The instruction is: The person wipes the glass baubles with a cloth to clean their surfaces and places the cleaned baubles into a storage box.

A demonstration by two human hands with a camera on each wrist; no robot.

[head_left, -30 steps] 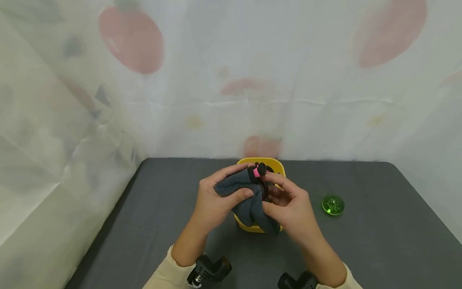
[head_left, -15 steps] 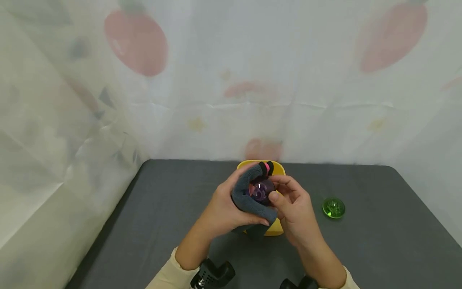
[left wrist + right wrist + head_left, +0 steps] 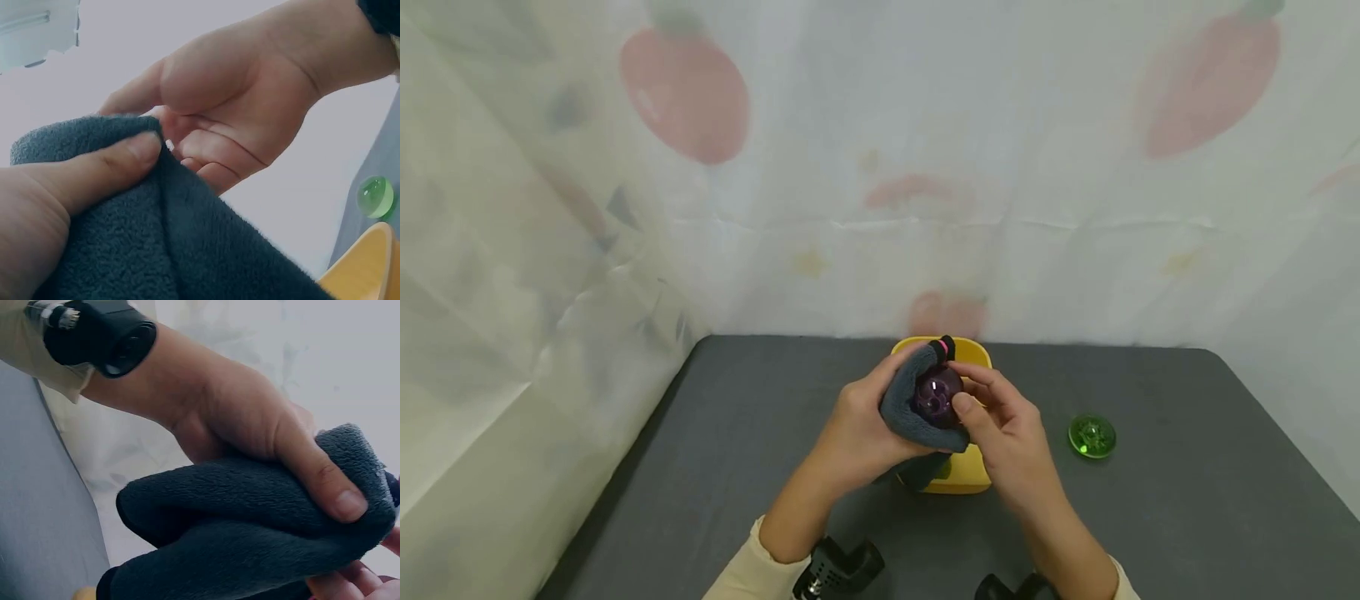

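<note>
Left hand: the left hand (image 3: pixel 859 433) is curled round a dark grey fleecy cloth (image 3: pixel 901 400), thumb pressed down on top of the fabric, fingers wrapped under it; in the left wrist view the thumb (image 3: pixel 106 165) lies along the fold of the cloth (image 3: pixel 162 250).
Right hand: the right hand (image 3: pixel 1000 433) pinches a small dark purple glossy ball (image 3: pixel 937 394) between thumb and fingertips, fingers bent round it; in the left wrist view its palm (image 3: pixel 250 119) faces the cloth.
Ball: held up in the air between both hands, above the worktop, half wrapped by the cloth on its left side; a bright glint shows on its face.
Cloth: bunched round the ball, one end hanging down below the hands towards the tub; a black loop with a pink tag (image 3: pixel 943 345) sticks up at its top. In the right wrist view the cloth (image 3: pixel 250 531) fills the lower frame, folded thick, with the left thumb on it.
Tub: a yellow plastic tub (image 3: pixel 964 475) stands on the worktop directly under the hands, mostly hidden by them.
Worktop: a dark grey worktop (image 3: pixel 737 467) carries the tub.
Green piece: a small round clear green glass piece (image 3: pixel 1092 436) lies on the worktop, well apart to the right of the right hand.
Backdrop: a pale curtain printed with faded red fruit (image 3: pixel 685 92) hangs behind and to the left.
</note>
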